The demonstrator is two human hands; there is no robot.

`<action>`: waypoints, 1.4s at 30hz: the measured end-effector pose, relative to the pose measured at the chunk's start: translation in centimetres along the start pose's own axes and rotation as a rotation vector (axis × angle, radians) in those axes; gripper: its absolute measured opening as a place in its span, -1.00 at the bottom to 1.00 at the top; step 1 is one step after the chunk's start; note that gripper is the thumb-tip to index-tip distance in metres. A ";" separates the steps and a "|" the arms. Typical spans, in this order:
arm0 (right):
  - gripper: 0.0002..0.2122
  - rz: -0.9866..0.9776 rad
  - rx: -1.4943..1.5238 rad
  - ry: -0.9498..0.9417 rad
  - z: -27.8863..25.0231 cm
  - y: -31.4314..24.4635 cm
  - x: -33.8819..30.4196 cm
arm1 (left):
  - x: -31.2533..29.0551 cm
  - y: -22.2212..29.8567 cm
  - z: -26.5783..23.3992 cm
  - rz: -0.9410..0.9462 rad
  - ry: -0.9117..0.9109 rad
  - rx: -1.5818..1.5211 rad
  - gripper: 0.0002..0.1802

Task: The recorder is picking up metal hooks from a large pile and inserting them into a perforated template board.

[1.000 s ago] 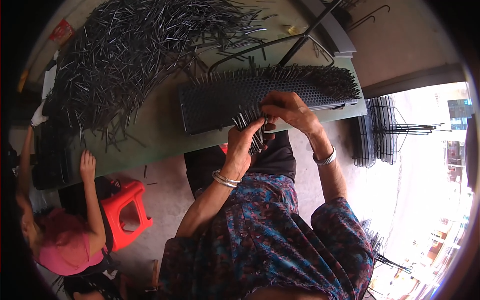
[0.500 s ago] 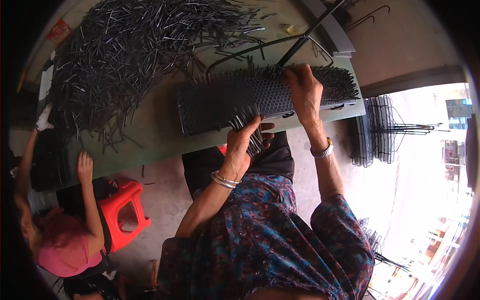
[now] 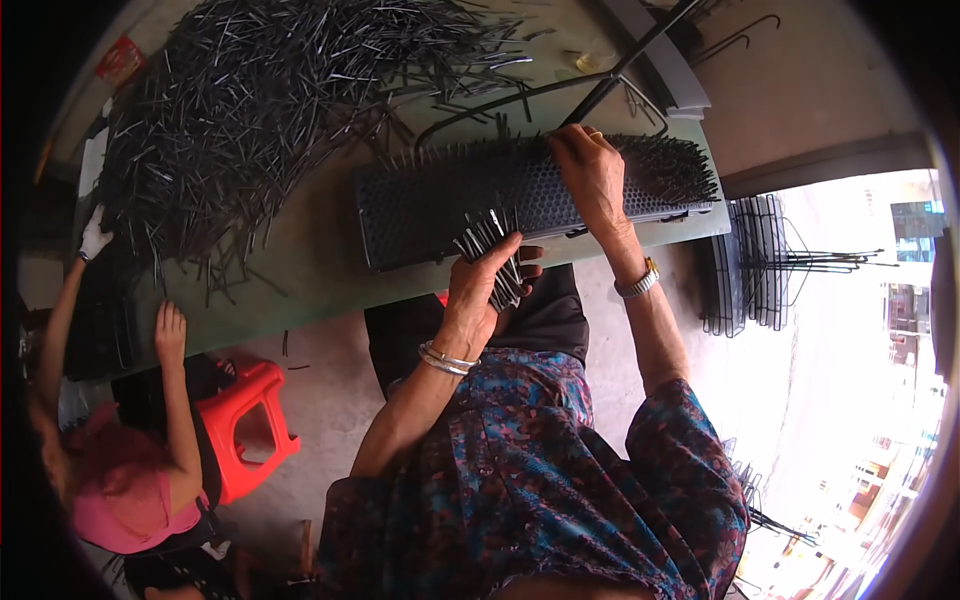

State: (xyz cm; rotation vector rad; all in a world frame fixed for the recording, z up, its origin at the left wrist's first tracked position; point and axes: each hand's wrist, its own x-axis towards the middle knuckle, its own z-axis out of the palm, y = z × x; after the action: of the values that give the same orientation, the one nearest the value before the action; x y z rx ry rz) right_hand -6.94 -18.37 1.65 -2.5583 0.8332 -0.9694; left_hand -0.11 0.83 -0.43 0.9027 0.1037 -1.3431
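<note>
perforated board (image 3: 480,205) lies flat at the near edge of the worktop (image 3: 300,270), metal pins standing in its right end | left hand (image 3: 485,285) just below the board, fist closed on a bundle of pins (image 3: 490,250) | right hand (image 3: 590,175) presses on the board's top edge, fingers together | loose pin heap (image 3: 270,110) left of and behind the board | red stool (image 3: 250,425) well below it
</note>
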 end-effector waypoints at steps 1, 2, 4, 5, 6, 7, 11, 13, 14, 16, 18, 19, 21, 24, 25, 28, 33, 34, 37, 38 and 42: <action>-0.90 0.025 -0.078 -0.011 -0.1 -0.4 0.0 | -0.1 0.1 0.0 0.001 0.012 -0.007 -0.79; -0.89 0.050 -0.156 -0.021 -0.2 -0.7 0.0 | -0.1 0.1 0.0 0.003 0.013 -0.008 -0.79; -0.88 0.042 -0.168 -0.021 -0.4 -0.8 0.1 | -0.3 0.2 0.1 -0.009 0.021 0.002 -0.80; -0.87 0.035 -0.181 -0.021 -0.5 -0.8 0.1 | -0.3 0.2 0.2 -0.009 0.020 0.003 -0.80; -0.87 0.036 -0.182 -0.019 -0.6 -0.9 0.2 | -0.3 0.1 0.2 0.002 0.025 0.008 -0.81; -0.87 0.028 -0.175 -0.043 -0.8 -1.0 0.5 | -0.3 0.1 0.2 0.013 0.031 0.013 -0.81; -0.85 0.016 -0.195 -0.100 -0.7 -0.4 1.0 | -0.5 0.1 0.7 -0.013 0.033 0.021 -0.82; -0.85 0.025 -0.198 -0.122 -0.9 -0.7 1.1 | -0.5 -0.1 0.7 -0.014 0.026 -0.028 -0.83; -0.85 0.035 -0.203 -0.146 -1.0 -0.9 1.1 | -0.6 -0.1 0.7 -0.013 0.026 -0.028 -0.83; -0.84 0.020 -0.188 -0.176 -1.1 -0.7 0.8 | -0.7 0.0 0.9 -0.013 0.031 -0.025 -0.83; -0.84 0.004 -0.170 -0.207 -1.2 -1.0 0.7 | -0.8 -0.1 0.8 -0.005 0.027 -0.029 -0.83; -0.83 0.008 -0.190 -0.197 -1.3 -1.3 0.8 | -0.8 -0.2 0.7 0.002 0.024 -0.034 -0.82; -0.82 0.014 -0.211 -0.185 -1.4 -1.5 0.8 | -0.9 -0.1 0.7 0.008 0.020 -0.026 -0.82; -0.81 0.090 -0.241 -0.145 -0.9 -0.7 1.5 | -1.0 0.0 0.9 0.015 0.013 -0.014 -0.82; -0.80 0.094 -0.275 -0.174 -0.6 -0.5 1.6 | -1.1 0.0 1.0 0.016 0.011 -0.012 -0.82; -0.77 0.087 -0.296 -0.155 -0.4 -0.6 1.2 | -1.3 0.1 1.3 -0.005 0.039 -0.009 -0.82; -0.68 0.135 0.174 -0.285 -2.5 -3.0 -0.1 | -1.1 -0.2 0.6 0.038 0.028 -0.013 -0.80; -0.68 0.135 0.176 -0.286 -3.0 -3.7 -0.7 | -1.1 -0.2 0.4 0.042 0.022 -0.011 -0.78; -0.79 0.310 0.610 -0.721 -3.2 -4.2 -2.3 | -0.9 -0.1 0.4 0.041 -0.003 0.029 -0.76; -0.79 0.313 0.610 -0.718 -3.2 -4.0 -2.4 | -0.9 -0.2 0.6 0.039 -0.005 0.031 -0.76; -0.86 0.374 0.711 -0.795 -3.2 -3.5 -2.4 | -0.7 -0.4 0.2 0.043 -0.008 0.063 -0.75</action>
State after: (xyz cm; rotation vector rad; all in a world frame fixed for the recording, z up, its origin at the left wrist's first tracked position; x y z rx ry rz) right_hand -9.11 -14.30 4.25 -1.8100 0.5469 -0.0515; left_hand -0.79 1.30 -0.10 0.9474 0.0355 -1.3159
